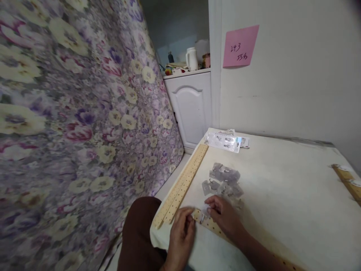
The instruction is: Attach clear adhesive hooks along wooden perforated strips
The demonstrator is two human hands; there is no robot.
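Floral curtain fills the left side, hanging beside the seated person, and a pale wall closes the far side. Before it spreads the cloth-covered counter. Two perforated strips lie alongside each other by its left edge, probably to leave the middle free. Another perforated strip runs beneath the right forearm, its end between the hands. Small grey packets are heaped just beyond, presumably for easy reach. The left hand is loosely curled at that strip's end; whether it grips anything I cannot tell. The right hand has bent fingers close to a clear pouch, its hold likewise unclear. A blister card rests near the far corner, its print too small to read. On the wall, a pink note reads "243", with handwritten characters below. Smallest is the clear pouch, over the strip's end.
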